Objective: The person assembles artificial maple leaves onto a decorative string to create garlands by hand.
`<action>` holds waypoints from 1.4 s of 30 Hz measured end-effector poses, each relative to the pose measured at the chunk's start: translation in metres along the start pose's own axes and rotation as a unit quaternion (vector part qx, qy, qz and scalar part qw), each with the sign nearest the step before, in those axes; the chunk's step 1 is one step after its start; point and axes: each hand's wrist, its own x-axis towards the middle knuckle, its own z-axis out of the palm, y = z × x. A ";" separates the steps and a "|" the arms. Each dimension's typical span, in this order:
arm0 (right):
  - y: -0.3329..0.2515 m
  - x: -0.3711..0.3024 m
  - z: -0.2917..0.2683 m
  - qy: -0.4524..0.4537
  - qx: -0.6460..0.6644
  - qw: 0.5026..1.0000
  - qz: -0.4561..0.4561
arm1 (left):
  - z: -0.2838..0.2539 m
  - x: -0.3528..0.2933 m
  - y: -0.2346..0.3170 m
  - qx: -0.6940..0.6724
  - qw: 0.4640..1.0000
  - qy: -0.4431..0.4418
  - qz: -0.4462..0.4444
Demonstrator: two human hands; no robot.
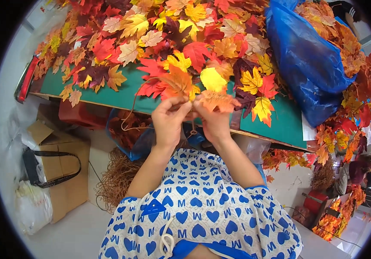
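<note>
My left hand (167, 121) and my right hand (215, 120) meet just over the table's front edge, fingers pinched together. Between the fingertips is the stem end of artificial autumn leaves. An orange leaf (177, 81) rises above my left fingers, and a peach-orange leaf (218, 102) spreads over my right hand. Just beyond them is a rounded yellow leaf (213, 79). A thin brown vine cord (130, 113) loops out on the left and hangs below the table edge. The exact point where stem and cord meet is hidden by my fingers.
Loose artificial maple leaves (133, 26) heap over the green tabletop (276, 129). A blue plastic bag (308, 64) lies at right beside hanging leaf garlands (366, 86). Below are a cardboard box (71, 172), a red bin (80, 115) and a bundle of brown vines (118, 177).
</note>
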 end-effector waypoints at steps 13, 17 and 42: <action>0.037 -0.032 -0.014 -0.243 -0.090 0.966 0.009 | -0.040 -0.052 0.005 -0.036 0.995 0.036 0.088; 0.037 -0.037 -0.020 -0.229 0.126 0.955 0.142 | -0.043 -0.053 0.003 0.093 0.986 0.029 0.136; -0.032 -0.030 -0.032 -0.383 -0.508 0.766 -0.089 | -0.096 -0.047 -0.030 -0.064 0.985 -0.157 -0.006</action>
